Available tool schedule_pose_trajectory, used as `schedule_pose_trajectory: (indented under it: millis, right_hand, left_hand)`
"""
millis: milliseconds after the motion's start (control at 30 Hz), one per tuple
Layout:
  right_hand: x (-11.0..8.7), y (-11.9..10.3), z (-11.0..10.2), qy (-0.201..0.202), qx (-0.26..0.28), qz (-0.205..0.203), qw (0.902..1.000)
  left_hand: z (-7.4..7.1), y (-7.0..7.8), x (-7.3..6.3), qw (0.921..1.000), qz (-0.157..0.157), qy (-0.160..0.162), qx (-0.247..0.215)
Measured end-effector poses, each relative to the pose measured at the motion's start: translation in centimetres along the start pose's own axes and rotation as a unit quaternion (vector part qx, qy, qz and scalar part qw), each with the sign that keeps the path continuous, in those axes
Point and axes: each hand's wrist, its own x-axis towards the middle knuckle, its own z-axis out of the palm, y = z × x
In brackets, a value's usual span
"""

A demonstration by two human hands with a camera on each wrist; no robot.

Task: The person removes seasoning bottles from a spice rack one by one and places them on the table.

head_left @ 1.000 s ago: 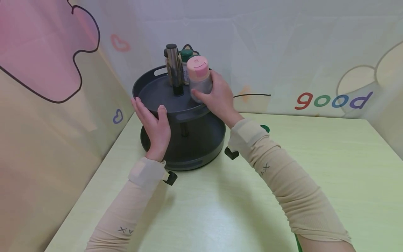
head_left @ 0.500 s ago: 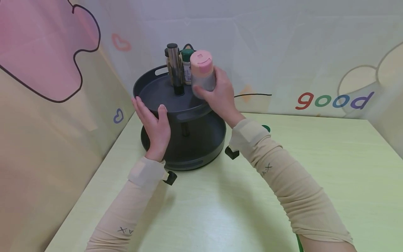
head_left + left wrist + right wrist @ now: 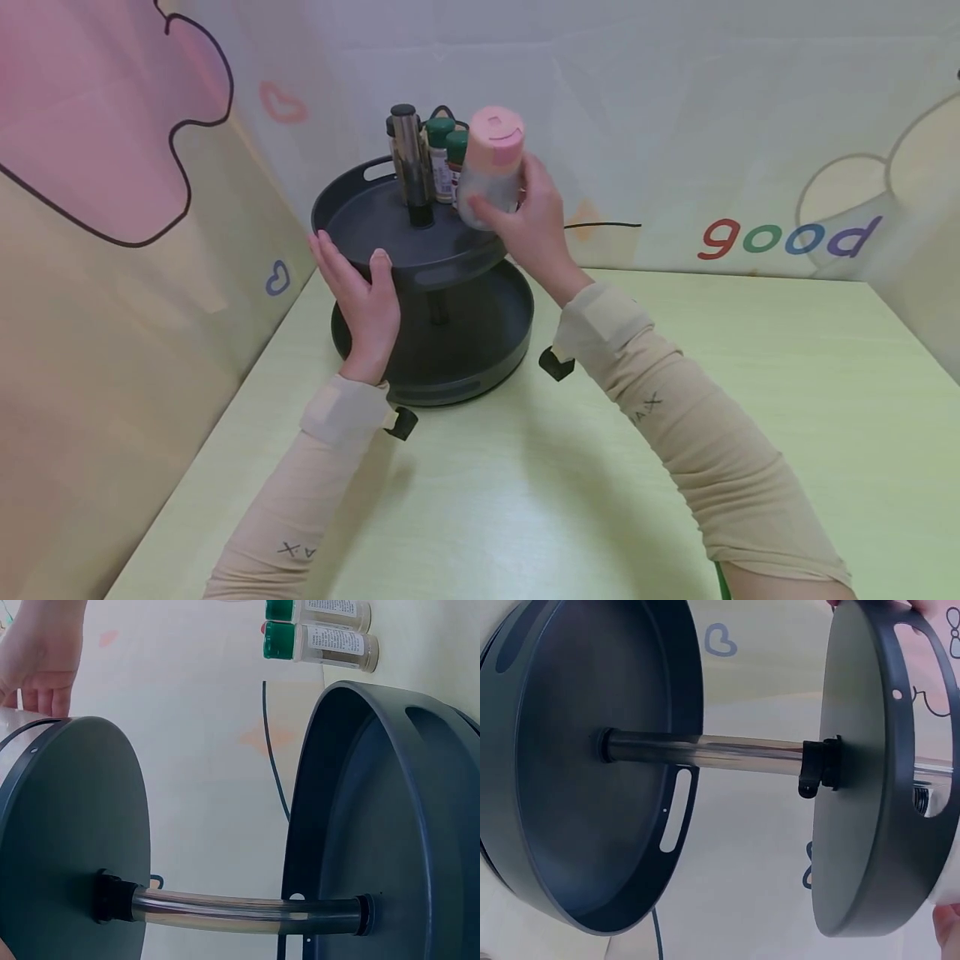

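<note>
A dark two-tier rotating tray stand shows an upper tray and a lower tray in the head view. My left hand rests against the upper tray's front-left rim, fingers straight and thumb apart. In my right hand is a clear shaker bottle with a pink flip cap, gripped around its side. It is held upright over the right part of the upper tray. Behind it stand two green-capped spice jars, one partly covered by the bottle. A shiny metal post rises from the tray's middle.
More green-capped spice jars stand on the table beside the stand, seen in the left wrist view. Behind the post, another dark-capped bottle is mostly hidden. A printed cloth wall backs the pale table.
My right hand has moved the pink-capped bottle up and slightly right, uncovering a second green-capped jar behind it. My left hand stays at the rim.
</note>
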Motion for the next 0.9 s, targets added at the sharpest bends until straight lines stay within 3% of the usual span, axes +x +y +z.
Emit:
schedule_pose_trajectory:
  millis: [400,667,900]
  right_hand:
    - [-0.6,0.1,-2.0,0.014,0.034,0.023,0.9991]
    - [-1.4,1.1,-3.0,0.036,0.095,0.014,0.9947]
    - [-3.3,-0.6,-4.3,0.042,0.136,0.022,0.9895]
  left_hand:
    - [0.0,-0.1,0.1,1.0,0.001,0.001,0.004]
    - [0.0,0.0,0.1,1.0,-0.006,-0.003,0.0]
    - [0.0,0.0,0.1,1.0,-0.005,-0.004,-0.004]
